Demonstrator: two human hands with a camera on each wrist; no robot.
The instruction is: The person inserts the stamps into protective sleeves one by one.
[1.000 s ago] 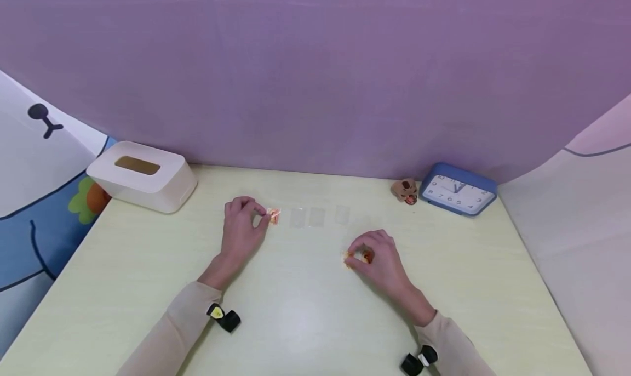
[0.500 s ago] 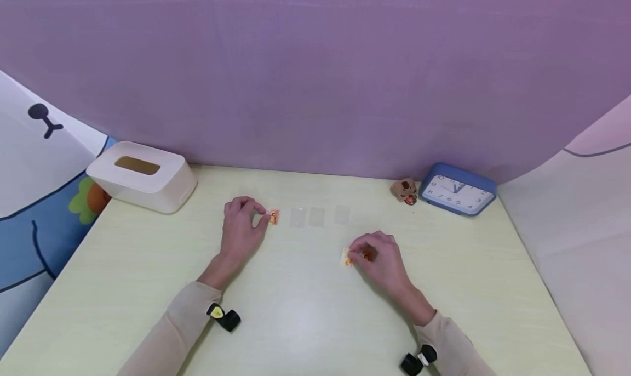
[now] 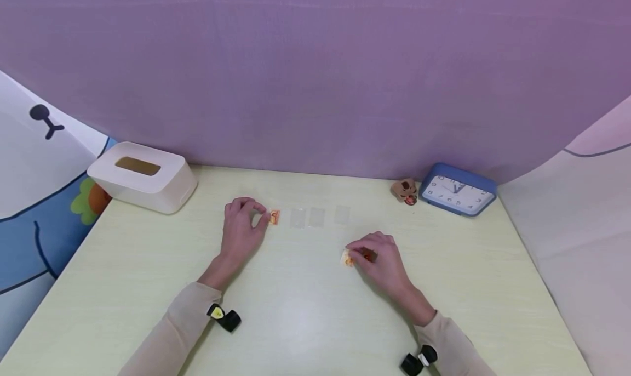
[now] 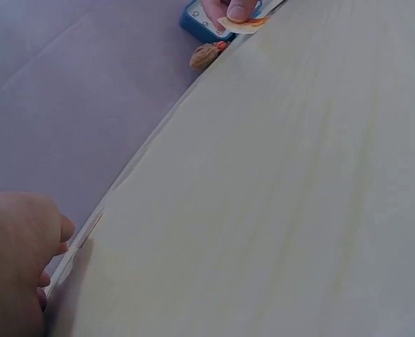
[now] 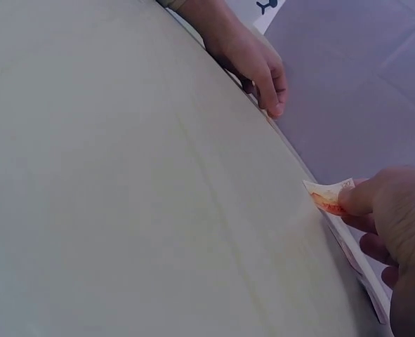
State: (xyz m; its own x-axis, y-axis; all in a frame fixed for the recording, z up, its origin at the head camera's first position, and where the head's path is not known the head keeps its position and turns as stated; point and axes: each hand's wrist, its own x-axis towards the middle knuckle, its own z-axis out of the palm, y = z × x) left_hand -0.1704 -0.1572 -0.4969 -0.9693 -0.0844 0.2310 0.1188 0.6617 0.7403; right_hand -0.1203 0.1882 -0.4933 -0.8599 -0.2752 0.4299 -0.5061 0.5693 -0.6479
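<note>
My left hand (image 3: 241, 231) rests on the table, thumb and forefinger pinching the left edge of a small orange stamp (image 3: 274, 217). To its right, three small clear squares (image 3: 317, 217) lie in a row. Nearer me, my right hand (image 3: 383, 262) pinches another stamp (image 5: 326, 197), white-edged with an orange picture, held slightly bent above the table in the right wrist view. An orange-brown patch (image 3: 367, 255) shows through the gap between the right thumb and forefinger. Under that hand, the right wrist view shows thin pale-edged pieces (image 5: 361, 270), partly hidden.
A white tissue box (image 3: 143, 176) stands at the back left of the pale table (image 3: 291, 310). At the back right are a blue clock (image 3: 458, 189) and a small brown animal figure (image 3: 404, 191). A purple backdrop (image 3: 315, 91) rises behind the table.
The stamp at my left fingertips has lost its glare and looks flatter. My right fingers have shifted slightly, and more of the stamp they pinch shows. Both arms stay in place.
</note>
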